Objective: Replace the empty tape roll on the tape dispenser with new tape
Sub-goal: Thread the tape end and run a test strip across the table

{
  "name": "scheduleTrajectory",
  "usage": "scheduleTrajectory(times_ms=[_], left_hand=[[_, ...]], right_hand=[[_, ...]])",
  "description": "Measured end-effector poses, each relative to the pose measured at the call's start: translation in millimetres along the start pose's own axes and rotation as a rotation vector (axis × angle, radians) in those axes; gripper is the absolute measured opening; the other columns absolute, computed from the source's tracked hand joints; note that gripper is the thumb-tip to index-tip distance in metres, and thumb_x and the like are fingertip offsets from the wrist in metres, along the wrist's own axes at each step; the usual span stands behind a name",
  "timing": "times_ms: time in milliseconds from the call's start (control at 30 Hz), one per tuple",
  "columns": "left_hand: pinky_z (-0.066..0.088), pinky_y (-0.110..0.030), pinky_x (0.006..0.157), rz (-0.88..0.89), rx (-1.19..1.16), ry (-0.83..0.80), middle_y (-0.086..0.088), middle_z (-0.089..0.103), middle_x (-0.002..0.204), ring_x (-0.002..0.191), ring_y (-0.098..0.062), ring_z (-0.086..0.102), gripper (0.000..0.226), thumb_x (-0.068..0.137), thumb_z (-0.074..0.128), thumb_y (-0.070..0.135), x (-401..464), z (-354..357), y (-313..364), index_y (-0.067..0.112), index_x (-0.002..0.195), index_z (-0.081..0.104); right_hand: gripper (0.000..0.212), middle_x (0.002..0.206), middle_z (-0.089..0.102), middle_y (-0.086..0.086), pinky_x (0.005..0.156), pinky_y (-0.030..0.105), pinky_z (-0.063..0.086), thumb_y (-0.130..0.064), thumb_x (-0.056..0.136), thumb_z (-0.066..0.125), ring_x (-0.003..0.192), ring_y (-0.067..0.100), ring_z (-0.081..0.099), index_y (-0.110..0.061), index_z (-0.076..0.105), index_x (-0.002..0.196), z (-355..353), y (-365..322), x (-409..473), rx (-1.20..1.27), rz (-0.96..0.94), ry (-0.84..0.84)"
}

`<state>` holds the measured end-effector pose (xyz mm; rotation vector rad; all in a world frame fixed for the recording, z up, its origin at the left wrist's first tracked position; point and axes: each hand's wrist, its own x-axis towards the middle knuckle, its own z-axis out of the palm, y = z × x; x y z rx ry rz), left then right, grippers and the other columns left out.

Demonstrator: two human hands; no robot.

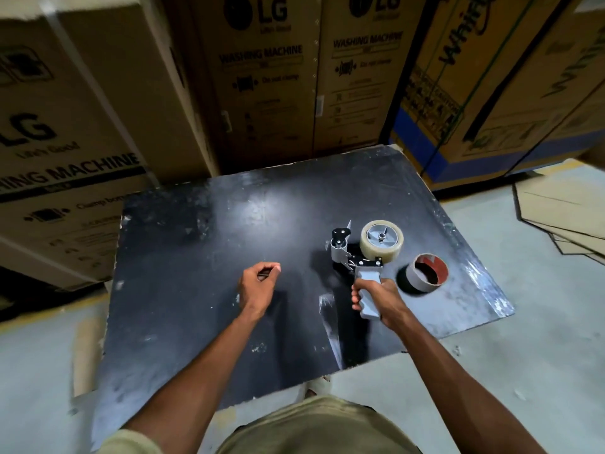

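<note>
The tape dispenser [360,257] is over the right part of the black tabletop [203,244], held by its grey pistol handle in the right hand [379,298], whose fingers wrap closed around the grip. A full roll of clear packing tape [381,240] sits on the dispenser's hub, at the far end from the handle, with the black and metal cutter head to its left. Just right of the hand and the dispenser, an empty cardboard tape core [426,272] with a reddish inside lies on the tabletop, apart from both. A strip of clear film [330,326] lies on the surface near the table's front edge, below the right hand. The left hand [258,285] is over the middle of the table, fingers loosely curled with fingertips near the thumb; it holds nothing that can be made out. Behind the table stand stacked washing machine cartons [262,80].
</note>
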<state>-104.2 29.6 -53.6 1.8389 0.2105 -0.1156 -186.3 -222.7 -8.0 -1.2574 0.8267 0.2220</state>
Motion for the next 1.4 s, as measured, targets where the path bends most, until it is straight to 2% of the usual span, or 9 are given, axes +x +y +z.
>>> scheduleTrajectory(times_ms=[133,300,567,800,967,1100,1233,1333,1400], left_hand=[[0.052,-0.031,0.07,-0.003,-0.004,0.029,0.003,0.071,0.07,0.058,-0.001,0.061,0.017,0.087,0.072,0.009,14.2,-4.5,-1.7,0.025,0.079,0.074],[0.055,-0.034,0.069,-0.023,0.015,0.087,0.006,0.072,0.067,0.063,-0.012,0.064,0.017,0.084,0.073,0.018,27.9,-9.8,-13.3,0.031,0.073,0.074],[0.058,-0.032,0.081,-0.017,0.092,0.146,-0.003,0.076,0.085,0.077,-0.014,0.071,0.009,0.085,0.071,0.018,36.9,-11.5,-19.6,0.026,0.082,0.076],[0.059,-0.034,0.081,-0.05,0.09,0.174,0.0,0.075,0.081,0.077,-0.016,0.071,0.014,0.086,0.071,0.013,38.0,-17.1,-19.4,0.026,0.082,0.075],[0.059,-0.035,0.081,-0.061,0.087,0.191,0.0,0.076,0.081,0.079,-0.018,0.072,0.009,0.086,0.071,0.014,33.5,-20.3,-19.8,0.021,0.084,0.077],[0.06,-0.038,0.083,-0.051,0.096,0.18,0.003,0.076,0.082,0.08,-0.017,0.072,0.013,0.086,0.071,0.016,29.9,-22.1,-19.5,0.026,0.081,0.076],[0.059,-0.036,0.084,-0.078,0.108,0.169,0.007,0.076,0.08,0.079,-0.014,0.072,0.019,0.085,0.071,0.02,25.5,-23.0,-20.2,0.034,0.073,0.073],[0.057,-0.029,0.086,-0.014,0.212,0.142,0.003,0.074,0.091,0.084,-0.016,0.071,0.01,0.086,0.069,0.021,15.3,-24.0,-13.8,0.028,0.087,0.077],[0.048,-0.02,0.089,0.097,0.349,0.099,-0.003,0.069,0.103,0.093,-0.018,0.066,0.017,0.088,0.068,0.018,9.2,-24.1,-11.7,0.019,0.104,0.076]], right_hand=[[0.006,0.064,0.056,0.018,0.041,0.028,0.044,0.008,0.087,0.062,0.049,0.026,0.054,0.005,0.059,0.082,-2.7,-18.5,30.9,-0.059,-0.009,-0.037],[0.007,0.065,0.057,0.018,0.041,0.028,0.045,0.008,0.087,0.063,0.05,0.026,0.055,0.004,0.06,0.082,-0.1,-36.0,59.0,-0.111,-0.004,-0.07],[0.006,0.064,0.062,0.016,0.042,0.025,0.045,0.004,0.086,0.066,0.046,0.022,0.055,0.002,0.062,0.081,5.7,-47.9,77.7,-0.261,-0.022,-0.103],[0.005,0.067,0.064,0.016,0.04,0.024,0.046,0.002,0.087,0.066,0.047,0.021,0.059,0.002,0.063,0.083,8.5,-51.5,85.7,-0.299,-0.004,-0.12],[0.015,0.065,0.062,0.016,0.038,0.023,0.046,-0.001,0.083,0.079,0.039,0.016,0.055,-0.002,0.065,0.08,3.8,-57.2,85.0,-0.413,-0.009,-0.089],[0.028,0.058,0.065,0.01,0.041,0.026,0.05,-0.017,0.074,0.092,0.039,0.017,0.057,-0.005,0.067,0.074,-0.3,-54.7,82.4,-0.538,-0.092,0.001],[0.043,0.063,0.074,0.005,0.06,0.041,0.064,-0.047,0.058,0.097,0.056,0.021,0.07,-0.013,0.076,0.074,-4.3,-49.4,79.5,-0.673,-0.169,0.127],[0.045,0.075,0.077,0.005,0.07,0.035,0.059,-0.056,0.063,0.092,0.075,0.022,0.074,-0.017,0.079,0.08,-5.1,-45.6,72.0,-0.762,-0.245,0.183],[0.05,0.085,0.079,0.007,0.071,0.029,0.05,-0.058,0.068,0.088,0.082,0.022,0.072,-0.014,0.081,0.092,-2.9,-44.4,66.0,-0.776,-0.3,0.227]])
